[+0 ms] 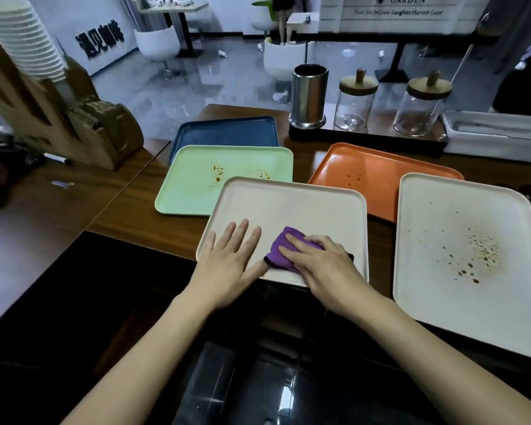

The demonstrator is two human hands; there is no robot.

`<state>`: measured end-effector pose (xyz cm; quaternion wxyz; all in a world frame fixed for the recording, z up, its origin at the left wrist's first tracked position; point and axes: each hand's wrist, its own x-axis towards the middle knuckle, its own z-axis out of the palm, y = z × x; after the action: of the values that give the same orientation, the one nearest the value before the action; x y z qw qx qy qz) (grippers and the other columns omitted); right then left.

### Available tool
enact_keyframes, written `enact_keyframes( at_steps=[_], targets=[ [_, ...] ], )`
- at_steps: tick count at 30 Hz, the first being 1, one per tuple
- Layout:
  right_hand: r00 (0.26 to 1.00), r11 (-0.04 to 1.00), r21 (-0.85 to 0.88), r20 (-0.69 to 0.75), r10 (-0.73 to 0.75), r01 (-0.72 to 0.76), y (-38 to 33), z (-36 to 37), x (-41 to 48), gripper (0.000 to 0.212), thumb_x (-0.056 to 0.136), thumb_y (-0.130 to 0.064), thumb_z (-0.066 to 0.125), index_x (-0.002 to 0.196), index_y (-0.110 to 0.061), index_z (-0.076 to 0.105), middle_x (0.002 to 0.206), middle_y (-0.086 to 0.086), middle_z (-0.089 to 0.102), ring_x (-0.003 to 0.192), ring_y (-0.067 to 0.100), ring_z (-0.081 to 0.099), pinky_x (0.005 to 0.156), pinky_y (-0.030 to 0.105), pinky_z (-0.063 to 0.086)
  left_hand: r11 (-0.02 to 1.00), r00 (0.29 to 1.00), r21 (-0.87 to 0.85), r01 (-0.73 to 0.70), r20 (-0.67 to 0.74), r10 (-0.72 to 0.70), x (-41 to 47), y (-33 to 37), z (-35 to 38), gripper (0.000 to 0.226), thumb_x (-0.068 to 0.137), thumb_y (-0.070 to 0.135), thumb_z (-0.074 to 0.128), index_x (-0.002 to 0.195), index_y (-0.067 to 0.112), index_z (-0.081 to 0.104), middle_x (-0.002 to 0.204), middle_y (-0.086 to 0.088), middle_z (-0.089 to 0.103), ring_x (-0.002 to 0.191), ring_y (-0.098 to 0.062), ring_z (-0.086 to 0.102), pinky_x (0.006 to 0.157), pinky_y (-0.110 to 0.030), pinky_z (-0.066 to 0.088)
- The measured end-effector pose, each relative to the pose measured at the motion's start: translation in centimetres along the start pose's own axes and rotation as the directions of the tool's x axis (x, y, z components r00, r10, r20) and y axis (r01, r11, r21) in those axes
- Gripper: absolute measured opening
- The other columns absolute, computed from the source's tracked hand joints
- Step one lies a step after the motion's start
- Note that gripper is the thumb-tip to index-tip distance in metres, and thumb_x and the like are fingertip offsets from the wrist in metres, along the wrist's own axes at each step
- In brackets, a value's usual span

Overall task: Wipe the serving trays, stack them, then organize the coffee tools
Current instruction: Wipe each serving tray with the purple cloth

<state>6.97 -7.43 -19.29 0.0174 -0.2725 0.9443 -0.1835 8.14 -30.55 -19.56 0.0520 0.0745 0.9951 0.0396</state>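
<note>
- The left hand [230,256] lay flat and released, fingers straight and spread, pressing on the near-left part of a cream rectangular plastic tray [288,204] at the centre of the frame.
- The right hand [322,262] was curled over a bunched purple cloth [278,242], grasping it against the same tray, just beside the left hand near the tray's front edge.
- This tray looked clean where bare, and its far left corner overlapped a mint green tray [196,185].
- Brown spots marked the mint green tray, an orange tray [365,167] at upper right, and a second cream tray [442,286] at far right.
- A dark blue tray [227,130] sat behind the green one on the wooden counter [135,204].
- The step in hand seemed to be wiping the first tray, with nothing stacked yet.
- Doing it well likely meant steady downward pressure from the bracing hand, since the front edge overhung the counter, and long overlapping strokes reaching the corners and raised rim.
</note>
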Motion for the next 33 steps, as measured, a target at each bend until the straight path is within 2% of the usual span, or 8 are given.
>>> enact_keyframes(
  at_steps=[5,9,16,20,22,26,30,33],
  targets=[
    [1.0,0.999,-0.029,0.016,0.016,-0.015,0.1,0.1,0.0,0.048,0.104,-0.03,0.043,0.149,-0.045,0.041,0.16,-0.022,0.027,0.137,0.022,0.034,0.11,0.041,0.034,0.997,0.998,0.072,0.033,-0.058,-0.029,0.1,-2.7,-0.6,0.096,0.083,0.094,0.008,0.161,0.041,-0.004,0.168,0.006,-0.018,0.152,-0.018,-0.029,0.123,-0.053,-0.017],
    [0.999,0.998,-0.057,0.004,0.04,-0.039,0.5,0.0,1.0,0.046,0.104,-0.031,0.04,0.148,-0.046,0.043,0.159,-0.021,0.03,0.135,0.023,0.037,0.106,0.04,0.034,0.999,0.997,0.004,0.048,-0.057,-0.048,0.1,-3.5,-0.3,0.102,0.085,0.09,0.018,0.163,0.029,-0.006,0.168,0.0,-0.021,0.149,-0.02,-0.036,0.125,-0.042,-0.016],
    [0.885,0.909,-0.048,-0.258,0.388,-0.413,2.0,-0.4,7.7,0.053,0.098,-0.012,0.051,0.147,-0.031,0.047,0.158,-0.004,0.041,0.132,0.033,0.037,0.107,0.046,0.036,0.998,0.996,-0.044,0.037,-0.084,-0.041,0.2,-3.5,-0.3,0.1,0.087,0.087,0.021,0.163,0.028,-0.004,0.17,0.0,-0.017,0.148,-0.02,-0.038,0.126,-0.039,-0.012],
    [0.983,0.981,-0.134,-0.138,0.121,-0.139,-3.6,3.0,8.1,0.06,0.081,-0.022,0.067,0.138,-0.035,0.056,0.15,-0.005,0.052,0.122,0.038,0.052,0.094,0.047,0.046,0.999,0.994,0.0,0.032,-0.1,-0.032,0.7,-3.5,0.2,0.112,0.076,0.091,0.003,0.164,0.022,0.002,0.171,-0.007,-0.009,0.153,-0.026,-0.028,0.127,-0.043,-0.007],
    [0.992,0.993,-0.103,-0.115,0.041,-0.053,-4.7,3.6,7.1,0.051,0.084,-0.035,0.057,0.135,-0.035,0.06,0.147,-0.007,0.055,0.118,0.035,0.056,0.089,0.045,0.048,1.0,0.995,0.002,0.03,-0.098,-0.03,0.8,-3.5,0.4,0.119,0.072,0.095,-0.008,0.164,0.021,0.002,0.171,-0.008,-0.007,0.154,-0.027,-0.025,0.127,-0.044,-0.003],
    [0.99,0.998,-0.059,-0.139,0.03,-0.038,-2.3,2.1,5.2,0.052,0.093,-0.043,0.032,0.138,-0.04,0.057,0.149,-0.015,0.05,0.124,0.029,0.053,0.094,0.041,0.043,0.999,0.996,-0.003,0.034,-0.078,-0.035,0.9,-3.8,0.5,0.117,0.071,0.095,-0.011,0.163,0.023,-0.007,0.169,-0.004,-0.017,0.151,-0.024,-0.032,0.127,-0.043,-0.008],
    [0.951,0.962,-0.043,-0.174,0.257,-0.268,1.3,-0.1,5.7,0.044,0.104,-0.028,0.04,0.146,-0.038,0.048,0.157,-0.014,0.039,0.139,0.027,0.037,0.107,0.04,0.033,0.999,0.997,-0.001,0.042,-0.072,-0.042,0.8,-3.7,0.4,0.114,0.073,0.096,-0.004,0.162,0.025,-0.01,0.168,-0.002,-0.021,0.149,-0.023,-0.036,0.127,-0.044,-0.009],
    [0.933,0.936,-0.094,-0.163,0.322,-0.34,-0.6,0.4,6.6,0.059,0.1,-0.012,0.048,0.155,-0.029,0.035,0.164,-0.005,0.027,0.154,0.028,0.014,0.122,0.042,0.017,0.999,0.997,0.018,0.036,-0.068,-0.035,0.9,-3.6,0.4,0.115,0.073,0.095,-0.006,0.162,0.024,-0.01,0.169,-0.003,-0.02,0.149,-0.024,-0.036,0.126,-0.044,-0.01]
  ],
)
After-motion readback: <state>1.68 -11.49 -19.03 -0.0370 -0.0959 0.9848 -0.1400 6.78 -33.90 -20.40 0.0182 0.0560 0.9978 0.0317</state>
